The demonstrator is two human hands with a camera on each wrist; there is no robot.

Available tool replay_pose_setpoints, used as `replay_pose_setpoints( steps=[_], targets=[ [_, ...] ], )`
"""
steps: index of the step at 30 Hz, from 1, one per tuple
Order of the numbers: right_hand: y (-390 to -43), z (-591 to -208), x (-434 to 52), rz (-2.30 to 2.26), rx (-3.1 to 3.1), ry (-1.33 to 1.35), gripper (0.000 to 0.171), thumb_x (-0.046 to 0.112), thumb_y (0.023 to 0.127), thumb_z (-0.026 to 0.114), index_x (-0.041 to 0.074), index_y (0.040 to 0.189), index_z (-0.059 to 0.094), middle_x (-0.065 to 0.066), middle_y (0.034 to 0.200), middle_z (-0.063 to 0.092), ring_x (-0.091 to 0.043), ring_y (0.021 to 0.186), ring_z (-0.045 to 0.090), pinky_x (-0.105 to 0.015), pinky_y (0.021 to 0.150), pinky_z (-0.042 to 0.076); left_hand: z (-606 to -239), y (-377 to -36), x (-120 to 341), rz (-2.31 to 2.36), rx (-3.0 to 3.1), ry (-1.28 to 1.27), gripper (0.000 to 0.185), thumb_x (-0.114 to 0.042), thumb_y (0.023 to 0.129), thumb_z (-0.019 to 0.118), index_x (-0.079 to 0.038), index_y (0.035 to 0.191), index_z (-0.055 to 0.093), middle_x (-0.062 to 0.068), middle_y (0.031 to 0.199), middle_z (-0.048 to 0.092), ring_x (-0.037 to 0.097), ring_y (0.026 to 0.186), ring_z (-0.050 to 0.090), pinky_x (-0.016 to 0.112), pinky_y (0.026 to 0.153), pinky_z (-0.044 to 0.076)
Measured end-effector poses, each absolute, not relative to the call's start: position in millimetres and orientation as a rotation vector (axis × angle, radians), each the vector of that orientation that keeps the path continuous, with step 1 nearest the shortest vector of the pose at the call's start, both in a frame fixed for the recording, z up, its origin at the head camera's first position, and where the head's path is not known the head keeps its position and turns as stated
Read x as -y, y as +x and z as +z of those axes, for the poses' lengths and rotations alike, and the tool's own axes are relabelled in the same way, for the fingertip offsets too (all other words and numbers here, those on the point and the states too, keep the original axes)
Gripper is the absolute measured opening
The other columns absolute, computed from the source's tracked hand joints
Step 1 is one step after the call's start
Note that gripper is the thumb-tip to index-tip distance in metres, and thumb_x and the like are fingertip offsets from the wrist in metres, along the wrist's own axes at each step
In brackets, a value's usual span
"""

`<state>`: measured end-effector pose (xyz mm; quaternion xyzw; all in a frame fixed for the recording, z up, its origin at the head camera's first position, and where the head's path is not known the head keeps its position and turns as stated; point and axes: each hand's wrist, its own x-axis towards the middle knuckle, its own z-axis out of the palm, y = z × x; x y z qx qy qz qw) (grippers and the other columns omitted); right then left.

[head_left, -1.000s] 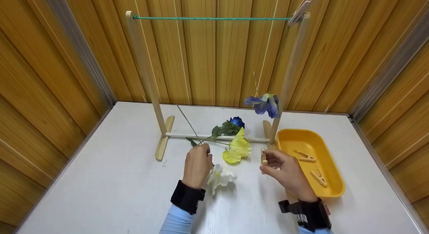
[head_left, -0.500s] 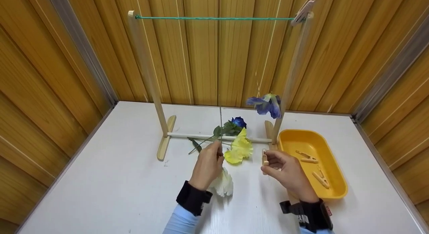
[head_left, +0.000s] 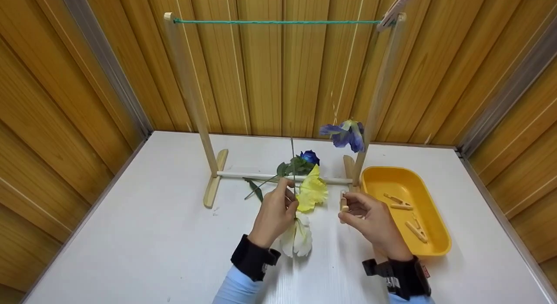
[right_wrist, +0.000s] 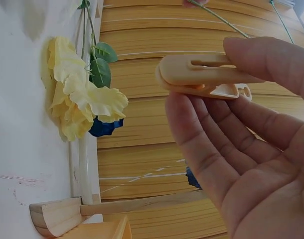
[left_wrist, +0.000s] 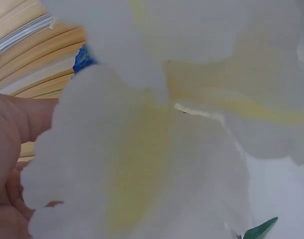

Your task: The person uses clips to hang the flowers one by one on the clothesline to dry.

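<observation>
My left hand (head_left: 274,212) pinches the thin stem of a white artificial flower (head_left: 297,238), holding it stem up so the bloom hangs below the hand; the bloom (left_wrist: 157,149) fills the left wrist view. My right hand (head_left: 370,219) pinches a pale wooden clothespin (head_left: 343,204) between thumb and fingers, and the clothespin (right_wrist: 202,74) shows close up in the right wrist view. A yellow flower (head_left: 311,193) and a dark blue flower (head_left: 310,157) lie on the white table under a wooden rack (head_left: 191,99) strung with a green line (head_left: 274,21).
A purple-blue flower (head_left: 346,136) hangs from a string beside the rack's right post. A clothespin (head_left: 394,12) is clipped at the line's right end. A yellow tray (head_left: 435,247) with several clothespins sits at the right. Wooden walls enclose the table.
My left hand lifted the white flower off the table and turned its stem from slanting left to upright, shifting slightly right. The right hand with the clothespin stayed put.
</observation>
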<state>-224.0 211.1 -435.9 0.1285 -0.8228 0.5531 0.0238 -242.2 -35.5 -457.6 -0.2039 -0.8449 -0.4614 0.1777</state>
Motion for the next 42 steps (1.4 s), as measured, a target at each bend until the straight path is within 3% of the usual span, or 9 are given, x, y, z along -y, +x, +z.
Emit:
replay_pose_setpoints(
  steps=[24,33,42],
  targets=[
    [-223,-435,-213,1.649,2.541,0.411,0.040,-0.003,0.087,0.079,-0.004,0.126,0.067,-0.013,0.103,0.071,-0.016,0.090,0.069,-0.022,0.078,0.059,-446,-237,29,-1.383,2.330,-0.620,0.020,0.008,0.095,0.061,-0.004,0.108,0.053,0.013,0.091,0.071,0.016,0.070,0.069,0.025,0.063,0.056],
    [-224,-434,-216,1.592,2.552,0.431,0.040,-0.001,0.088,0.080,-0.004,0.125,0.067,-0.012,0.103,0.071,-0.015,0.089,0.071,-0.021,0.078,0.058,-442,-234,29,-1.206,2.338,-0.640,0.027,0.009,0.094,0.060,-0.006,0.117,0.062,0.009,0.088,0.072,0.016,0.077,0.069,0.024,0.065,0.055],
    [-224,-434,-216,1.596,2.541,0.424,0.040,-0.002,0.087,0.080,-0.006,0.125,0.067,-0.013,0.102,0.072,-0.015,0.088,0.071,-0.020,0.078,0.058,-442,-233,28,-1.232,2.323,-0.666,0.032,0.013,0.090,0.057,-0.005,0.115,0.063,0.008,0.087,0.071,0.016,0.076,0.067,0.026,0.066,0.055]
  ],
)
